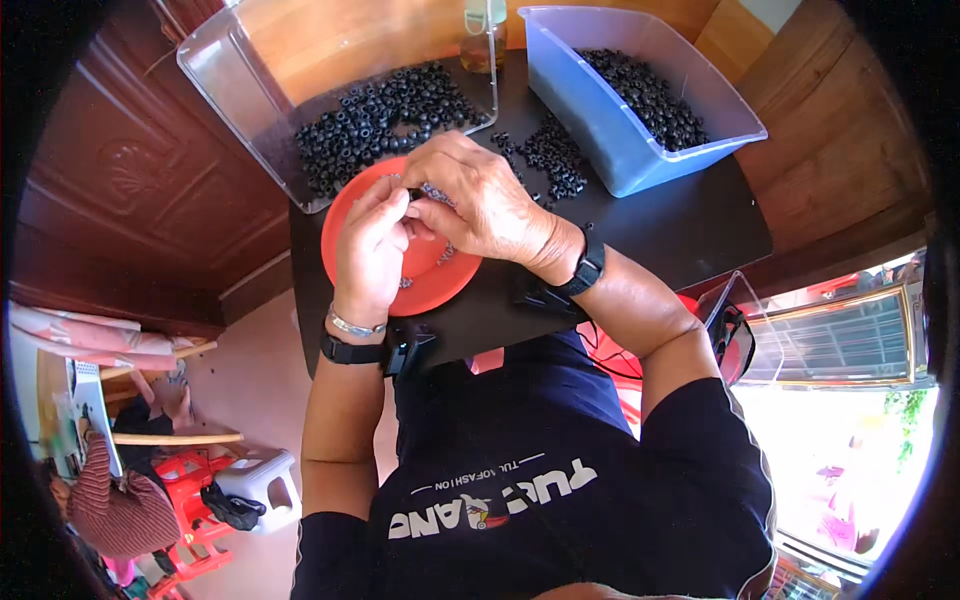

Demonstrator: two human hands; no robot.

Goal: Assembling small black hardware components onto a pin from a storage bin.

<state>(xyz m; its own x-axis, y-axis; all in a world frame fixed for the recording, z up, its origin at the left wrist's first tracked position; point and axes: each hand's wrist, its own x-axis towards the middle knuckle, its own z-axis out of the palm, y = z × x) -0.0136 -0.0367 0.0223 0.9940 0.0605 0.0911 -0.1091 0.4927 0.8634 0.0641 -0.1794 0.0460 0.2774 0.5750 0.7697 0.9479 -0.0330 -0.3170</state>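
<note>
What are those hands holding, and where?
A small black ring, pinched between the fingertips of both the left hand and right hand; which part cannot be told.

Small black table (pixel 690 225) at frame centre, red plate (pixel 440 285) on its left half, clear plastic bin (pixel 250 100) of black rings upper left, blue bin (pixel 620 140) upper right, loose black rings (pixel 555 160) between the 2 bins

So that's two hands, left (pixel 372 245) and right (pixel 478 200), two plastic bins, one clear (pixel 225 75) and one blue (pixel 640 150), plus one orange plate (pixel 440 285). Black beads (pixel 375 120)? Way too many to count.
</note>
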